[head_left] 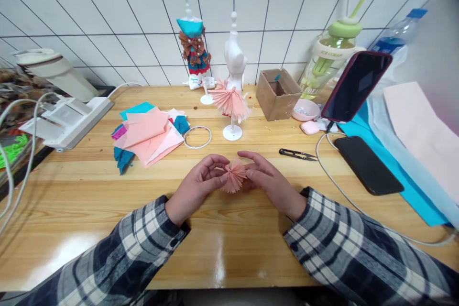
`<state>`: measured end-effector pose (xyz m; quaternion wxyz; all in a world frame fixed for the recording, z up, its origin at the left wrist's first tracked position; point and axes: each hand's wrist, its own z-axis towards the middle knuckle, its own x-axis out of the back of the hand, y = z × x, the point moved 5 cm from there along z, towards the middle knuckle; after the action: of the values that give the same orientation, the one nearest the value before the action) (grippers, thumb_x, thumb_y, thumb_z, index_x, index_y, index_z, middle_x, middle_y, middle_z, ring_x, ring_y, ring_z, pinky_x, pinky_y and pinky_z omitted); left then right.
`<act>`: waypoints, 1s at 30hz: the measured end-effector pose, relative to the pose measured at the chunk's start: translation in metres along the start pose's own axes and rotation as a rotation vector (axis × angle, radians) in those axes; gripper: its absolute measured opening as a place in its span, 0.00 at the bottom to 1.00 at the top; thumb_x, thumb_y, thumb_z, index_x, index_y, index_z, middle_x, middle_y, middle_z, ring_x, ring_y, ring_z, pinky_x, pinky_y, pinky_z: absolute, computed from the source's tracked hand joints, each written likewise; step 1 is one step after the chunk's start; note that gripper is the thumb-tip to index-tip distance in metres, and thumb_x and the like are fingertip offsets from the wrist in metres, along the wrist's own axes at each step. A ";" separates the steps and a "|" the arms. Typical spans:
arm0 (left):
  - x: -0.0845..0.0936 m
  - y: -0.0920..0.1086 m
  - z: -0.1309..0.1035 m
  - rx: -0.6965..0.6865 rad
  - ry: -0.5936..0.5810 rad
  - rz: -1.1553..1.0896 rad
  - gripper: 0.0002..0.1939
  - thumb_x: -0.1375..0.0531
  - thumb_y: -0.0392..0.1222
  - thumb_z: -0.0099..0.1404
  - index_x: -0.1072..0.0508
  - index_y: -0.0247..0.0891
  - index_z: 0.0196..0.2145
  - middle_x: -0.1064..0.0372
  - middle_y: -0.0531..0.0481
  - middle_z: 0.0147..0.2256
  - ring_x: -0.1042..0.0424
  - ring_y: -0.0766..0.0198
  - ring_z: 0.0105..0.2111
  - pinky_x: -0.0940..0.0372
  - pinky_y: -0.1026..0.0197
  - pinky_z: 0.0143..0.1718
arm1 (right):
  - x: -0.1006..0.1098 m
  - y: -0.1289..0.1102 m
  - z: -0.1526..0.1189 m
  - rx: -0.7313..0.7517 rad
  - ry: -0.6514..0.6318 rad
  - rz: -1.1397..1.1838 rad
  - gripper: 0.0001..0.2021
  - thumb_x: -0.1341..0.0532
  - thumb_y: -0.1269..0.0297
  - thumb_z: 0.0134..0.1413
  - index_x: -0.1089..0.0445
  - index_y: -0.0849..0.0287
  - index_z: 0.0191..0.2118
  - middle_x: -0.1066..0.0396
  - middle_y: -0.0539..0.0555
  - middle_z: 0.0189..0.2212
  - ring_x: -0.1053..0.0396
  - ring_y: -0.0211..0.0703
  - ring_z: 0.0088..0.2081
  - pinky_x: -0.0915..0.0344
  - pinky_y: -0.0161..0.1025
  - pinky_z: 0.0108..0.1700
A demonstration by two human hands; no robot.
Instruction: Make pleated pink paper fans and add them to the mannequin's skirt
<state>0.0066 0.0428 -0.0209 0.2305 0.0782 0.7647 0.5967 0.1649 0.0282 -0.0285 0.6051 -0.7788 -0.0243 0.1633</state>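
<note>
Between my two hands, just above the wooden table [201, 229], is a pleated pink paper fan [234, 177], its folds spread nearly into a round. My left hand [204, 177] pinches its left side between thumb and fingers. On the right side, the thumb and fingers of my right hand [267, 179] close on the edge of the folds. Behind them stands a small white mannequin [234, 57] wearing a pleated pink paper skirt [231, 103]. A second mannequin in a blue, red and brown paper dress [195, 48] is farther back.
Left lie crumpled pink and blue papers [148, 134] and a white ring [198, 137]. Right are thread snips [297, 154], a cardboard box [278, 95], a pink bowl [306, 109], a propped phone [356, 86], a black phone [369, 165] and a loose cable [333, 179]. A power strip [71, 124] sits far left.
</note>
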 end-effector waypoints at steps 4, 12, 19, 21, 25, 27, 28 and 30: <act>0.001 0.001 0.000 -0.007 0.079 0.069 0.12 0.35 0.40 0.59 0.30 0.37 0.40 0.31 0.52 0.34 0.32 0.68 0.34 0.37 0.65 0.37 | 0.003 0.000 0.003 0.039 0.064 -0.103 0.24 0.37 0.62 0.50 0.39 0.56 0.53 0.28 0.50 0.31 0.31 0.39 0.32 0.35 0.40 0.37; 0.001 0.006 0.000 -0.047 0.116 0.140 0.17 0.34 0.40 0.57 0.34 0.38 0.42 0.31 0.53 0.31 0.32 0.69 0.31 0.37 0.66 0.33 | 0.005 0.000 0.003 0.100 0.080 -0.068 0.24 0.37 0.65 0.49 0.38 0.54 0.53 0.32 0.56 0.49 0.32 0.43 0.47 0.34 0.43 0.46; -0.002 0.009 -0.001 -0.118 0.117 0.233 0.16 0.34 0.39 0.57 0.36 0.38 0.40 0.32 0.53 0.32 0.31 0.67 0.33 0.36 0.64 0.36 | 0.007 0.000 0.004 0.067 0.096 -0.100 0.22 0.37 0.64 0.51 0.38 0.57 0.52 0.29 0.49 0.30 0.30 0.39 0.33 0.34 0.41 0.41; -0.002 0.008 -0.001 -0.103 0.113 0.238 0.17 0.34 0.40 0.57 0.37 0.39 0.40 0.31 0.54 0.30 0.30 0.67 0.31 0.36 0.64 0.35 | 0.007 -0.005 0.001 0.125 0.102 -0.137 0.21 0.39 0.64 0.52 0.38 0.56 0.53 0.28 0.53 0.38 0.30 0.41 0.39 0.33 0.41 0.41; -0.002 0.004 -0.001 -0.060 0.071 0.272 0.19 0.35 0.41 0.58 0.39 0.40 0.43 0.29 0.54 0.30 0.29 0.65 0.30 0.36 0.63 0.33 | 0.000 -0.016 -0.006 0.303 0.053 -0.357 0.19 0.36 0.63 0.51 0.33 0.53 0.50 0.32 0.56 0.51 0.34 0.46 0.51 0.33 0.43 0.47; -0.002 0.003 -0.002 -0.062 0.052 0.291 0.20 0.35 0.42 0.58 0.39 0.41 0.43 0.28 0.53 0.31 0.28 0.63 0.33 0.35 0.62 0.34 | -0.003 -0.015 -0.007 0.299 0.036 -0.457 0.13 0.36 0.64 0.51 0.29 0.54 0.44 0.27 0.54 0.43 0.30 0.45 0.45 0.33 0.43 0.46; -0.002 0.002 -0.002 -0.067 0.051 0.305 0.20 0.35 0.42 0.58 0.39 0.41 0.43 0.28 0.52 0.32 0.27 0.63 0.34 0.35 0.62 0.35 | -0.004 -0.014 -0.007 0.274 0.036 -0.484 0.10 0.36 0.64 0.51 0.28 0.55 0.41 0.25 0.53 0.39 0.28 0.44 0.41 0.32 0.43 0.44; -0.001 0.003 -0.002 -0.089 0.065 0.345 0.19 0.35 0.42 0.58 0.39 0.41 0.43 0.28 0.52 0.32 0.27 0.63 0.35 0.35 0.61 0.36 | -0.005 -0.012 -0.005 0.216 0.041 -0.494 0.06 0.37 0.65 0.51 0.27 0.56 0.37 0.25 0.52 0.32 0.28 0.42 0.35 0.32 0.41 0.39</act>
<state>0.0065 0.0410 -0.0175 0.1031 0.1786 0.7197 0.6629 0.1636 0.0253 -0.0152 0.7065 -0.6834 -0.1838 -0.0032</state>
